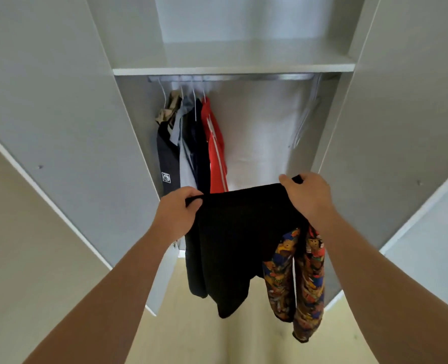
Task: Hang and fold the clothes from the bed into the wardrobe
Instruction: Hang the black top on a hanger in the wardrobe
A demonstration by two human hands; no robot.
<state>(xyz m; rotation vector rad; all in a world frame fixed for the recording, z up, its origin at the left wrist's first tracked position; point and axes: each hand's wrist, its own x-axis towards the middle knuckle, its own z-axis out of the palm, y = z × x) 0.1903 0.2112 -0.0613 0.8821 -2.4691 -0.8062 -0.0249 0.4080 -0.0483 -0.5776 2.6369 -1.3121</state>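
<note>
Left hand (177, 210): fingers (194, 200) curled over and clenched on the left end of the top edge of a black garment (238, 232). Right hand (307, 195): fingers (287, 179) folded over the right end of the same edge, gripping it. The edge is stretched between the two hands, right end higher than left.

The black garment hangs flat from this edge in front of the open wardrobe, outside it, its lower part falling in uneven folds. The cloth is matt and plain. A multicoloured patterned garment (309, 279) hangs under the right wrist, partly behind the black one. How it is held cannot be told.

The black garment blocks the view of the lower half of the wardrobe interior and the hems of the hung clothes.

Inside, a metal rail (244, 77) runs just under a white shelf (233, 69). At the rail's left end, five pieces hang close together on white hangers:
- a camouflage piece (169, 106)
- a dark piece with a white badge (166, 164)
- a grey piece (185, 153)
- a navy piece (199, 143)
- a red piece with white stripes (213, 145)

At the right end, white hangers (305, 116) lie against the side wall.

The left door (47, 101) and right door (401, 88) stand open, smooth grey panels. The pale floor (191, 337) shows below.
</note>
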